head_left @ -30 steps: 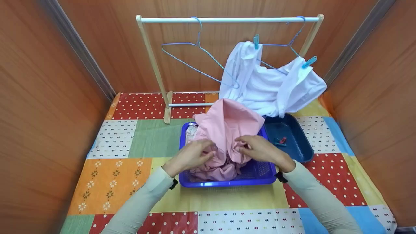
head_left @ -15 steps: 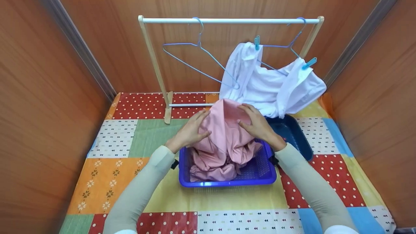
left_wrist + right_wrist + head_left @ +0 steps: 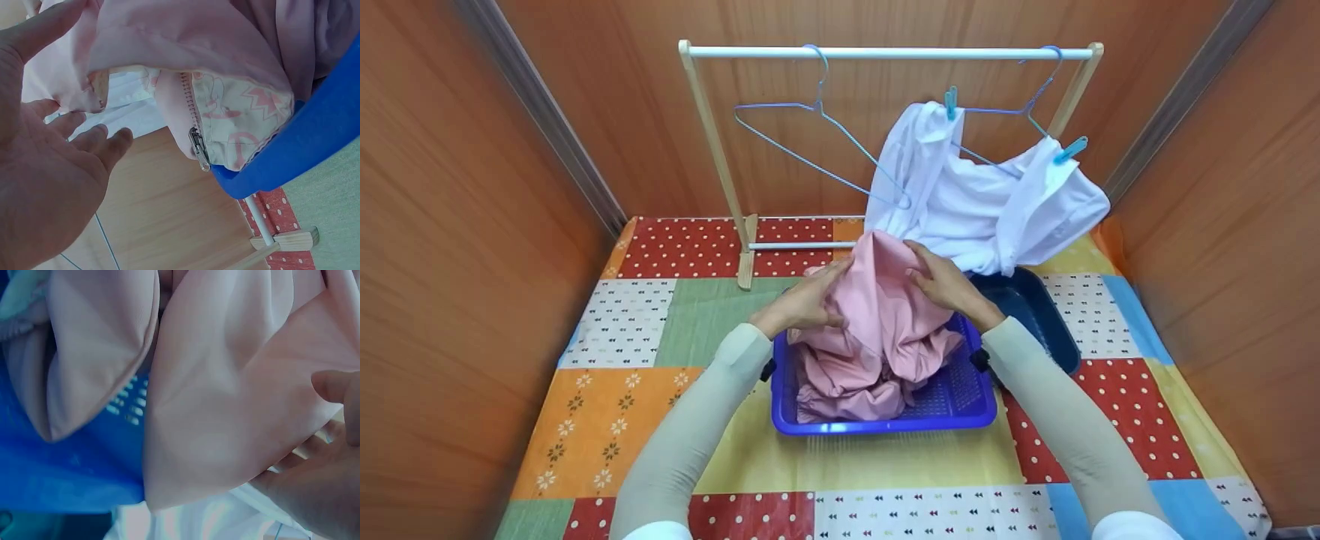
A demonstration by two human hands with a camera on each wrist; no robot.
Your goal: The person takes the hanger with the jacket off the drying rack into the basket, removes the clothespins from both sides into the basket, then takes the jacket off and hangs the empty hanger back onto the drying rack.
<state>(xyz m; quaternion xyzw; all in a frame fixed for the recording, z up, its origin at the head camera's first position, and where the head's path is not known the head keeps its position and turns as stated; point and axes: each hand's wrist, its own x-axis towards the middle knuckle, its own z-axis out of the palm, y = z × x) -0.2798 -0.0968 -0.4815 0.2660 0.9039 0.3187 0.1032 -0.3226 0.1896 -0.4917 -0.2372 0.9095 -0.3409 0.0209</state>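
Note:
A pink zip jacket (image 3: 862,315) lies bunched in a purple-blue plastic basket (image 3: 885,429), its upper part raised to a peak. My left hand (image 3: 808,298) is at the jacket's left side. In the left wrist view its fingers are spread by the cloth edge, the thumb well apart; a metal zipper pull (image 3: 198,149) and patterned lining (image 3: 233,115) show near the basket rim. At the right side, my right hand (image 3: 945,281) touches the cloth. In the right wrist view its thumb (image 3: 332,385) is in front of the fabric, its fingers reaching behind the edge without closing on it.
Behind stands a drying rack (image 3: 885,52) with a bare blue hanger (image 3: 817,154). A white garment (image 3: 975,199) hangs from another hanger by two teal clothespins (image 3: 951,103). A dark blue tray (image 3: 1031,300) sits right of the basket. Wooden walls (image 3: 472,225) enclose the sides.
Both hands have moved from the jacket's lower front up and away to the sides of its raised peak, then inward against the cloth. The jacket has barely shifted.

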